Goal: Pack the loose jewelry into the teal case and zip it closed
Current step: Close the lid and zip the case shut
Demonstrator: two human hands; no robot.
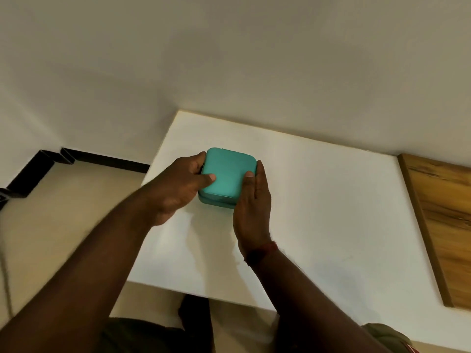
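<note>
The teal case (226,174) is lying flat on the white table (331,212), toward its left part, with the lid down, and the person is holding it from both sides. The left hand (178,189) is gripping the left side, its fingers curling around the edge and its thumb (210,178) pressing on the lid. The right hand (252,212) is lying along the right side, with its thumb (249,175) resting on the lid near the corner, so it is also grasping the case. I am not seeing any loose jewelry on the table, so probably it is inside already, but this I cannot confirm. The zip is not showing clearly; a seam is running along the near edge, and I cannot tell if it is closed or not. In my judgement the risk is sitting exactly here. If the zip is open and the person is lifting or tilting the case, the lid may be opening and small pieces may be falling out onto the table or over its near edge to the floor. If a chain is lying across the seam, the slider may be catching it and jamming. Also the table looks smooth, so when one hand is leaving to pull the zip, the case may be sliding or turning under the pull. A wooden board (443,220) is lying at the far right, well apart from the case.
</note>
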